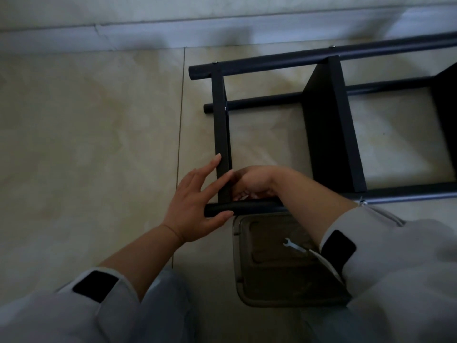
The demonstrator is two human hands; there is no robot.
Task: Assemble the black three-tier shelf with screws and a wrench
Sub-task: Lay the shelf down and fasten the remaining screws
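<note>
Lying sideways (poles left-right), shelf (331, 134)

Black shelf (331, 129) lies on its side on tiled floor (99, 144); left hand (197, 201), fingers straight, steadies near pole (222, 209) and end board; right hand (254, 181) curled at the joint, grasp hidden; wrench (294, 245) in tray (239, 280) below.

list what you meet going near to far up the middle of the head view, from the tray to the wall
tray with wrench → near pole, left hand on its end → end shelf board → middle pole → far pole → wall
</note>
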